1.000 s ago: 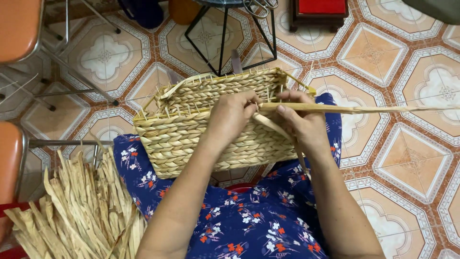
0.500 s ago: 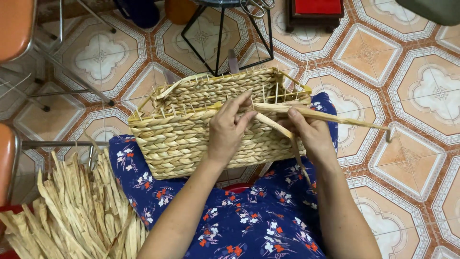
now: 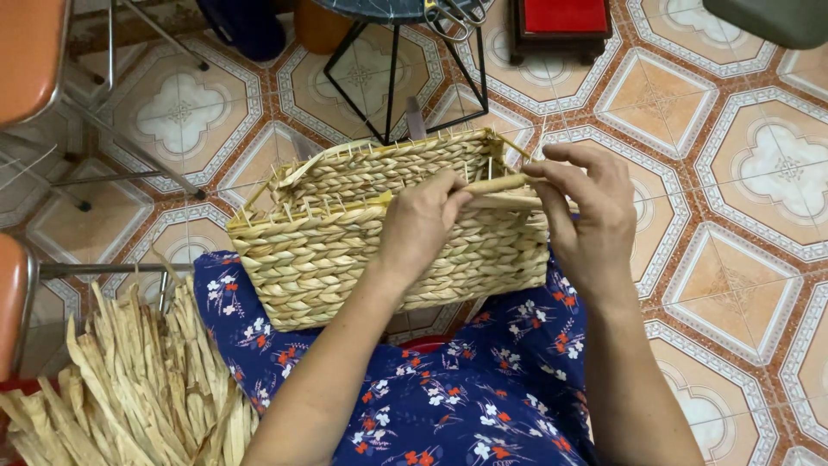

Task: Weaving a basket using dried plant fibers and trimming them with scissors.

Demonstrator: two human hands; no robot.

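Basket (image 3: 345, 242) sits mid-frame on my lap. My left hand (image 3: 423, 226) and right hand (image 3: 586, 211) each pinch the straw strand (image 3: 500, 184) at its rim; dried straw pile (image 3: 129, 388) lower left.

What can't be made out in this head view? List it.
- Left hand fingers: curled over the basket rim, tips hidden.
- Strand: its end hidden behind the right hand.
- Basket underside: hidden by the lap.
- Dried strip pile: cut off by the bottom edge.
- Chair: cut off at left.
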